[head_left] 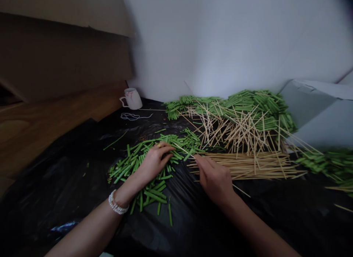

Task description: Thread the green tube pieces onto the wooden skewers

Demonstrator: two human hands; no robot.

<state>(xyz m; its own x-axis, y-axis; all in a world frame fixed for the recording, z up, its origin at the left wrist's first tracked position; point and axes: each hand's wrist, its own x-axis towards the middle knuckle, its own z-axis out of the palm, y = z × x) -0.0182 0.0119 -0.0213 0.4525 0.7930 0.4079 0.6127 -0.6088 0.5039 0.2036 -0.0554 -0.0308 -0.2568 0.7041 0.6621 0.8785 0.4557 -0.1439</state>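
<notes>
My left hand (156, 158) rests over a loose pile of cut green stems (127, 168), its fingers a little apart; whether a stem is under the fingertips is hidden. My right hand (215, 176) is closed on a thin wooden stick (182, 149), which points up and left over the pile with a green piece near its middle. Beside that hand lies a flat bundle of sticks (264, 166). Behind it, more sticks (245, 133) stick out from heaped green stems (259, 102).
Black plastic sheeting (187, 220) covers the work surface. A white mug (132, 98) and a white string (132, 116) are at the back left. Another green heap (331, 163) lies at the right, near a grey-white box (317, 109). A wall stands behind.
</notes>
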